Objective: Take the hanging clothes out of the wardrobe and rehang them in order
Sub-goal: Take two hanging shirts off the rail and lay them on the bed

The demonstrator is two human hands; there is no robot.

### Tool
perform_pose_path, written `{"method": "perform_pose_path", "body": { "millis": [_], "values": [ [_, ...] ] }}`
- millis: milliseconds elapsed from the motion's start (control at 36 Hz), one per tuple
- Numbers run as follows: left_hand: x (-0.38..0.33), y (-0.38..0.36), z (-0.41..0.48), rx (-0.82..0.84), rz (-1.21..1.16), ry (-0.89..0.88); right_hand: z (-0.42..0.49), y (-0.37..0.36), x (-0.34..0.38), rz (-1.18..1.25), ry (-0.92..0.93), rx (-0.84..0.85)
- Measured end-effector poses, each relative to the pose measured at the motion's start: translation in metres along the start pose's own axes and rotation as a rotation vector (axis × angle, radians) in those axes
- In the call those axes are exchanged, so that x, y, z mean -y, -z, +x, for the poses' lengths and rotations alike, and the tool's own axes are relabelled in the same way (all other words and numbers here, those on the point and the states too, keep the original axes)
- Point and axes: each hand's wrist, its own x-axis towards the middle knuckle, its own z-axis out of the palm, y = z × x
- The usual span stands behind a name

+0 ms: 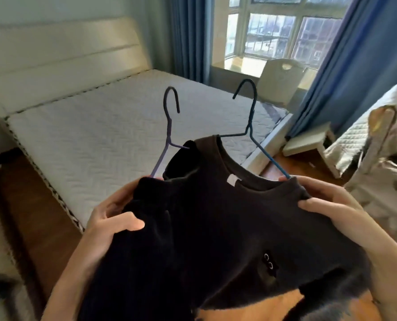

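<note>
Left hand (109, 218): grips our black top (151, 228), 9 o'clock, purple hanger (169, 126) inside.
Right hand (329, 205): pinches our brown sweatshirt (250, 216), 3 o'clock, blue hanger (251, 117) inside.
Sweatshirt: we see a cat patch (268, 262).

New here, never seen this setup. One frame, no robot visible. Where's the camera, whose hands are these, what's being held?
There is no machine here. A person wears a wide-angle camera on their head, so the single picture looks forward and down at their own bare hands.

The left hand grips a black garment that hangs on a purple hanger. The right hand grips the shoulder of a brown top on a blue hanger. Both hangers' hooks point up and are hooked on nothing.

Behind the clothes lies a bed with a bare white mattress. Farther back are a window with blue curtains and a pale chair. The wardrobe from the task is not in view.
</note>
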Motion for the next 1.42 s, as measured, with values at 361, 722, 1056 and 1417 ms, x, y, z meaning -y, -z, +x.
{"method": "perform_pose_path", "body": {
  "millis": [361,722,1056,1417],
  "values": [
    [0.035,-0.113,0.142,0.218,-0.058,0.144,0.073,0.137,0.017,-0.068,-0.028,-0.157],
    [0.032,-0.176,0.289,0.169,-0.039,0.173,0.224,0.249,0.050,0.010,-0.010,-0.102],
    [0.059,-0.297,0.416,-0.179,-0.038,0.040,0.392,0.407,0.070,-0.002,-0.010,0.066],
    [0.052,-0.368,0.529,-0.522,0.033,-0.030,0.527,0.523,0.107,-0.037,-0.035,0.200]
  ]
}}
